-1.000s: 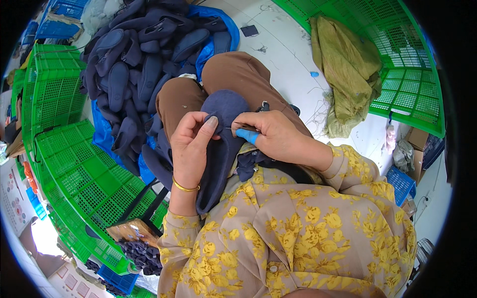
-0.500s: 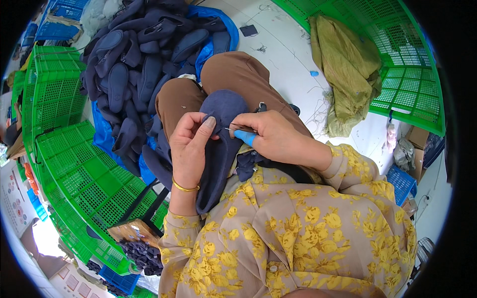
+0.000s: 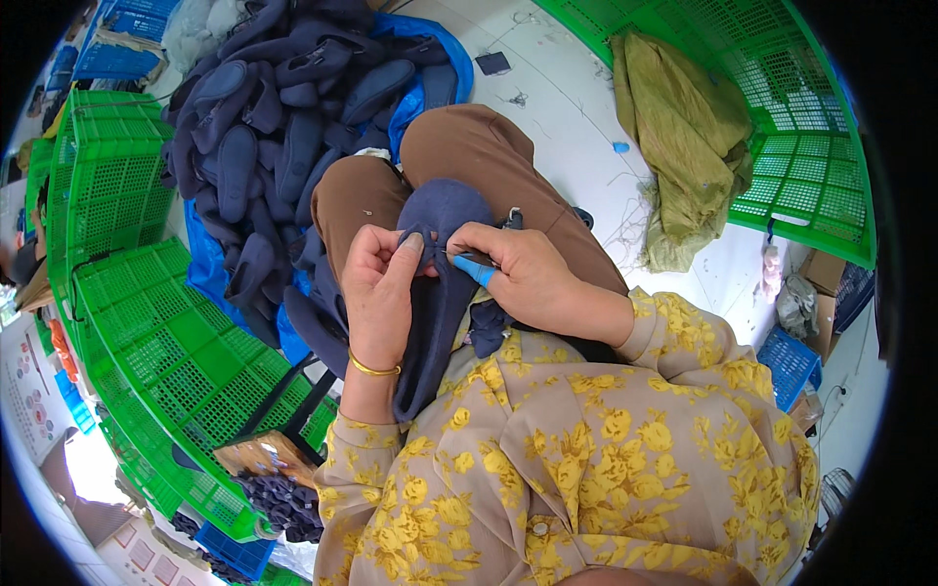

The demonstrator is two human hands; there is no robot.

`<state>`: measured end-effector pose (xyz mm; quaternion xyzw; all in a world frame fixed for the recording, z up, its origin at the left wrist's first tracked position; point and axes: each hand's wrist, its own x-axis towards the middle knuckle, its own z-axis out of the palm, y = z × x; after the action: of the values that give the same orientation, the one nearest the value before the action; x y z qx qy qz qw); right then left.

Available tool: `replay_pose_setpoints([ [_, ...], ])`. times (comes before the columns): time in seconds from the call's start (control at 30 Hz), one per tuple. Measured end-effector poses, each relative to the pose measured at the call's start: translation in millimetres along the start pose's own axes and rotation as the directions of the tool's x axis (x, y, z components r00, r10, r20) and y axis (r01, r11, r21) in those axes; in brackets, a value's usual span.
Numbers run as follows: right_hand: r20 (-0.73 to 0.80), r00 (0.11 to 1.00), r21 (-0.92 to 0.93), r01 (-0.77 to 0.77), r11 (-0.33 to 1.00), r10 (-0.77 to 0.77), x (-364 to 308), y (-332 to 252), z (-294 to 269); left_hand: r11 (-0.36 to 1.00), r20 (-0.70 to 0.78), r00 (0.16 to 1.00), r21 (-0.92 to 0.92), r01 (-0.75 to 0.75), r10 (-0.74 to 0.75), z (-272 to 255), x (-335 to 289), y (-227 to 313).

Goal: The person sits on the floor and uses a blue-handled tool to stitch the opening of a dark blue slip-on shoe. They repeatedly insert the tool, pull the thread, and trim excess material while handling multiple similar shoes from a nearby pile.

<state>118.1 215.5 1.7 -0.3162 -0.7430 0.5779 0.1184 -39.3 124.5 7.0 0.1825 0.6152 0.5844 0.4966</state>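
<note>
A navy felt slipper [image 3: 442, 207] lies along my lap, its rounded toe pointing away from me and its opening toward me. My left hand [image 3: 379, 283] is closed on the slipper's upper edge, with thumb and fingers pinching the fabric. My right hand [image 3: 518, 273] is closed in a pinch just right of that spot, a blue wrap [image 3: 474, 269] around one finger. Between its fingertips is a thin needle [image 3: 447, 252], whose tip reaches the slipper's edge. Most of the needle is hidden by the fingers, and I cannot make out any thread.
Many navy slippers [image 3: 303, 146] are heaped on a blue sheet [image 3: 445, 44] at the far left. Green plastic baskets [image 3: 176, 332] stand on the left, another [image 3: 791, 146] on the right with an olive cloth [image 3: 679, 146]. A small dark bundle [image 3: 489, 322] lies on my lap.
My right hand has shifted slightly left, bringing the needle closer against the slipper's edge. My left hand keeps its pinch, and the slipper stays on my lap.
</note>
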Motion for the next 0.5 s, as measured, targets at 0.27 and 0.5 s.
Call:
replay_pose_setpoints([
  [0.27,0.050,0.994,-0.032,-0.093,0.995,0.094,-5,-11,-7,0.995,-0.001,0.999,-0.089,0.035,-0.036,4,-1,11],
  [0.5,-0.019,0.997,-0.025,-0.078,0.997,0.077,-5,-9,1,0.985,0.041,0.994,-0.133,0.106,-0.101,-2,2,8],
])
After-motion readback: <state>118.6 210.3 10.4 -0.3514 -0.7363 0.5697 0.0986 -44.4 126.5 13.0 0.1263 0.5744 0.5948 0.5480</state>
